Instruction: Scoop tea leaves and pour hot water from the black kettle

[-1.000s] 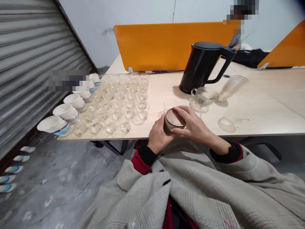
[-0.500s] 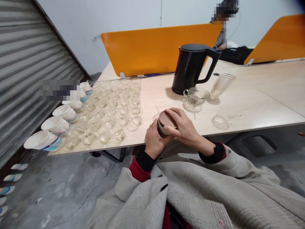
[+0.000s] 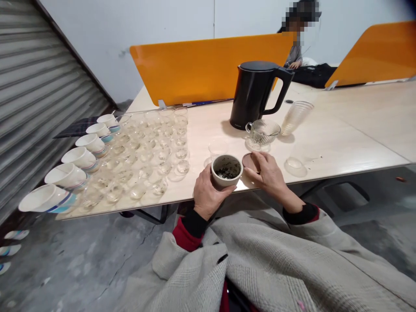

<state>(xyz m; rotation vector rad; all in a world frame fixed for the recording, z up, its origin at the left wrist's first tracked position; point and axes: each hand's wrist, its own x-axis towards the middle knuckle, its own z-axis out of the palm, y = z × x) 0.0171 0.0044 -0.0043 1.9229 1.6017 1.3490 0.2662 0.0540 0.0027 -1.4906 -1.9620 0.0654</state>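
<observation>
The left hand (image 3: pixel 206 193) curls around the side of a small round jar (image 3: pixel 226 170) at the near table (image 3: pixel 341 138) edge, fingers wrapped and pressing its pale wall. The jar stands open, with dark loose leaves inside. Just beside it, the right hand (image 3: pixel 271 175) lies palm down, fingertips pinching a flat, round wooden lid (image 3: pixel 249 161) against the tabletop.

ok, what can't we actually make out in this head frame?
- Round brown lid: mostly covered by the right hand; head view.
- Dark contents of the small beige ceramic jar, held by the left hand: too small to identify.
- Black electric kettle: opaque, fill level hidden.
- Rows of small clear glass cups: transparent and overlapping; count unclear.
</observation>
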